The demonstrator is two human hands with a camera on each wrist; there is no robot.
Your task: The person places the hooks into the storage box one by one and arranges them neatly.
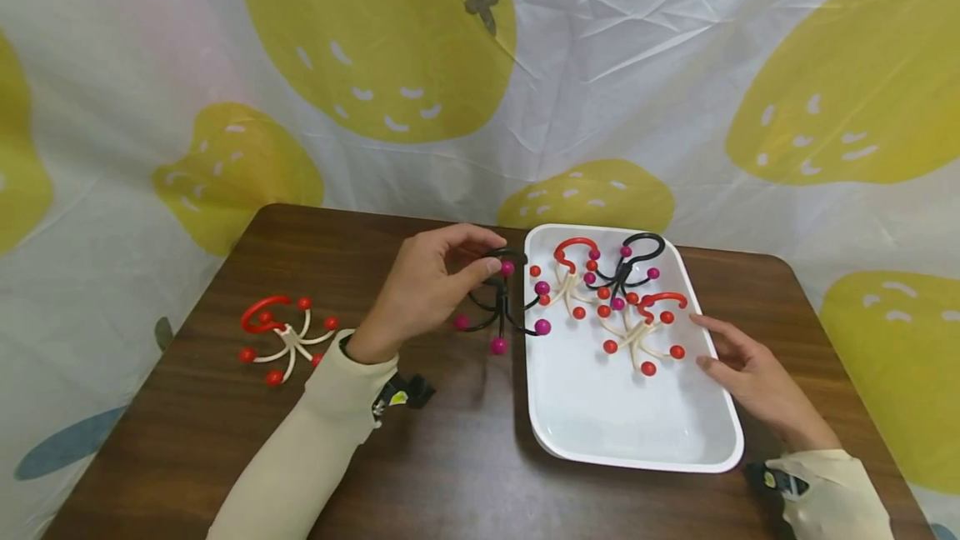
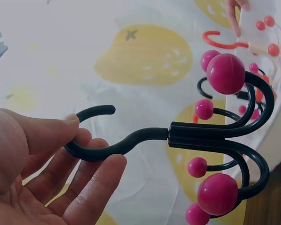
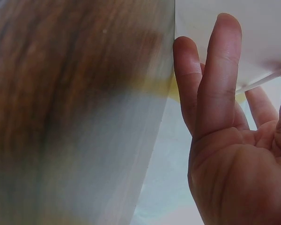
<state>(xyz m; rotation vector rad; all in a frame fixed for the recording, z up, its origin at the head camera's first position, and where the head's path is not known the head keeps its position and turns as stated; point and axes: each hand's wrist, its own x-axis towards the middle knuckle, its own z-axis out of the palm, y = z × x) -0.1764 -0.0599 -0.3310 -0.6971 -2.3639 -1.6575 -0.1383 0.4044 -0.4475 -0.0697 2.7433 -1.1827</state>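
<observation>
Pinching the black hanger (image 1: 502, 300) by its hook, my left hand (image 1: 426, 283) holds its long axis upright, hook topmost, beside the white tray (image 1: 585, 432); my right hand (image 1: 765, 382), fingers loose, touches the tray.

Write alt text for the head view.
A left hand holds a black hook hanger with magenta balls beside a white tray bearing three more hook hangers. The right hand is at the tray's right rim; another hook hanger, red and cream, lies left on the brown table.
</observation>
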